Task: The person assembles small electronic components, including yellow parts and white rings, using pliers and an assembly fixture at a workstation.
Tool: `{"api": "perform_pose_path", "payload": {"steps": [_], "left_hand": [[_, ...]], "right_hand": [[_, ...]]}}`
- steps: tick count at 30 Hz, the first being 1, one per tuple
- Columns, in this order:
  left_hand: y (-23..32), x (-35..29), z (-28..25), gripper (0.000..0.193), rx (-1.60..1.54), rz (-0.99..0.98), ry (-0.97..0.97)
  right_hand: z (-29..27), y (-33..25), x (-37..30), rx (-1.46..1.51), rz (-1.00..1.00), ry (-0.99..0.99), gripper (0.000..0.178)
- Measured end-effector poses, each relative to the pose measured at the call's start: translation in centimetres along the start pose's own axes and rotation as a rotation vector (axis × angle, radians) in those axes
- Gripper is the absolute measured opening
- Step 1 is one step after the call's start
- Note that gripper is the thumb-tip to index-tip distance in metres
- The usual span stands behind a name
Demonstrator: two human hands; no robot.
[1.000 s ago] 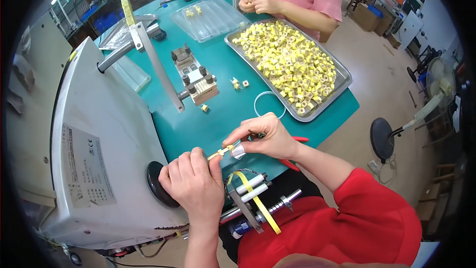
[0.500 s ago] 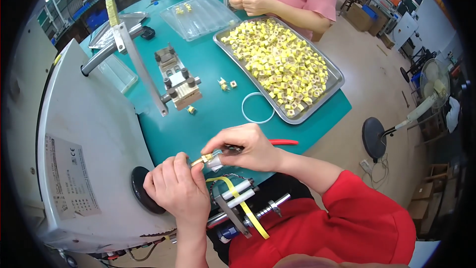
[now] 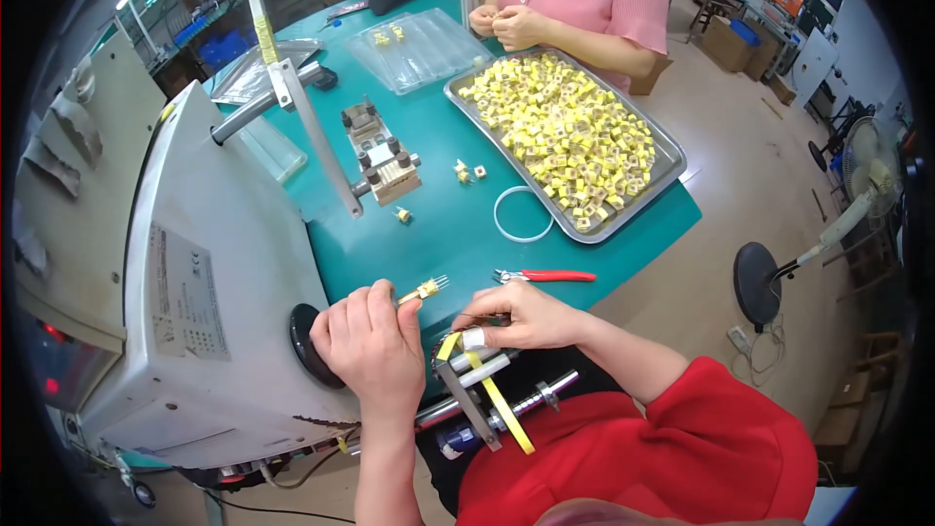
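My left hand [image 3: 375, 341] is closed around a brass-coloured rod [image 3: 406, 299], beside a black round disc [image 3: 314, 346] on the machine. A small yellow-wrapped coil bobbin [image 3: 429, 288] with thin metal pins sits at the rod's tip. My right hand [image 3: 536, 318] pinches a dark slim tool [image 3: 495, 318] whose kind is mostly hidden by the fingers. Just below that hand is a white piece [image 3: 473, 338] by a tape holder with rollers [image 3: 481, 370]. Yellow tape [image 3: 508, 413] runs over the rollers and hangs toward my lap.
Red-handled cutters [image 3: 555, 276] lie at the table's near edge. A metal tray [image 3: 672, 151] holds many yellow bobbins. A white ring [image 3: 521, 214], loose bobbins [image 3: 463, 171] and a clamp fixture [image 3: 380, 151] are farther off. The white machine [image 3: 229, 234] stands left. A co-worker [image 3: 584, 0] sits opposite.
My right hand has moved away from the bobbin, down and right to the tape holder. The bobbin and the cutters show more fully. My left hand keeps its hold.
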State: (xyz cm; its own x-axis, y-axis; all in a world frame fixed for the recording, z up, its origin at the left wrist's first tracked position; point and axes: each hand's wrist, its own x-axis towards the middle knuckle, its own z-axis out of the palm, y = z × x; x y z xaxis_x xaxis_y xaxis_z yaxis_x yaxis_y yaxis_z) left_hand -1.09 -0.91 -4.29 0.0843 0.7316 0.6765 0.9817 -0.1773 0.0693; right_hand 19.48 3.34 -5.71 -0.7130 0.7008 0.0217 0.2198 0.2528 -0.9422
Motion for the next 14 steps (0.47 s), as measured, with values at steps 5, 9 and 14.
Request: {"api": "perform_pose_path", "payload": {"steps": [5,9,14], "left_hand": [[0.03,0.07,-0.20,0.039,-0.015,-0.006,-0.005],[-0.01,0.06,-0.27,0.039,-0.013,0.001,-0.008],[0.07,0.17,-0.33,0.040,-0.018,0.008,-0.024]], "right_hand": [[1.43,0.98,0.35,-0.019,-0.099,0.127,0.023],[1.52,0.64,0.38,-0.005,-0.088,0.171,0.019],[1.62,0.85,0.41,0.146,-0.027,0.164,0.021]]}}
